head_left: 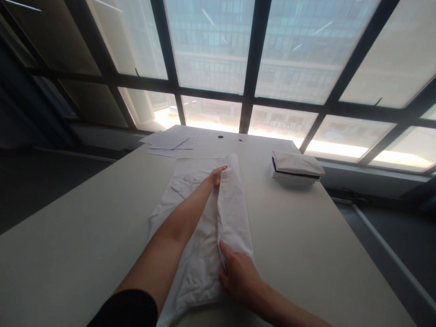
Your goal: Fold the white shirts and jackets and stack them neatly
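Note:
A white cloth garment, wrinkled and spread lengthwise, lies on the table in front of me. Its right side is folded over toward the middle as a long strip. At the far end of that strip, my left hand grips the folded edge, with the arm reaching across the cloth. Close to me, my right hand holds the near end of the same edge, thumb on top and fingers tucked beneath. The cloth hides part of the fingers of both hands.
A stack of folded cloth, white with a black layer, sits at the right back of the white table. Loose paper sheets lie at the far left. Large windows stand behind the table.

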Demonstrator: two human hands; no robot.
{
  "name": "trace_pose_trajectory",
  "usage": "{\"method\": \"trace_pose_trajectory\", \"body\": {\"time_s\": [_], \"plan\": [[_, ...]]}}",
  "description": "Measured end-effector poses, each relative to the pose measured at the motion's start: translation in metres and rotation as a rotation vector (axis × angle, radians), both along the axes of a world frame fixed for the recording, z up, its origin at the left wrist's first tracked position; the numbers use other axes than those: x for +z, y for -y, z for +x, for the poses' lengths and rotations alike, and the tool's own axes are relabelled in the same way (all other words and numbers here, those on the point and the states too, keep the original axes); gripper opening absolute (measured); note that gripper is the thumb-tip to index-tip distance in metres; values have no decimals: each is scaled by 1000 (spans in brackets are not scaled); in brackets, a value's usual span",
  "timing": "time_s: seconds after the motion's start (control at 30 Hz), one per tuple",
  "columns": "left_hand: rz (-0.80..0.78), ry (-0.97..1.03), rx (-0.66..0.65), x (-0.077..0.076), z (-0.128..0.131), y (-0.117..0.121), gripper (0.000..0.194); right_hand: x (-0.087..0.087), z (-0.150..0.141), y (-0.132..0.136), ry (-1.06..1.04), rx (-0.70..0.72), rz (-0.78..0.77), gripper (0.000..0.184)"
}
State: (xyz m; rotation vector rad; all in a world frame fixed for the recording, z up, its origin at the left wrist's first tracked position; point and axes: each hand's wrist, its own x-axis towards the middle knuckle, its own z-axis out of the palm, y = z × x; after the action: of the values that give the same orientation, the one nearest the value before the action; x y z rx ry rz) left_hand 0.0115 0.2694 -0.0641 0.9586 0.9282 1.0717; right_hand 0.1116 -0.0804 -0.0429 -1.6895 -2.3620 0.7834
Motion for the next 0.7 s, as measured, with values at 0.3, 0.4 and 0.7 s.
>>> {"method": "trace_pose_trajectory", "body": {"time_s": [0.3, 0.4, 0.7], "plan": [[231, -457, 236, -10, -11, -32, 49, 2, -2, 2, -14, 68, -59, 85], [323, -633, 270, -16, -17, -31, 41, 8, -4, 7, 40, 111, -76, 91], [675, -1095, -21, -15, 11, 12, 53, 9, -9, 20, 182, 209, 70, 70]]}}
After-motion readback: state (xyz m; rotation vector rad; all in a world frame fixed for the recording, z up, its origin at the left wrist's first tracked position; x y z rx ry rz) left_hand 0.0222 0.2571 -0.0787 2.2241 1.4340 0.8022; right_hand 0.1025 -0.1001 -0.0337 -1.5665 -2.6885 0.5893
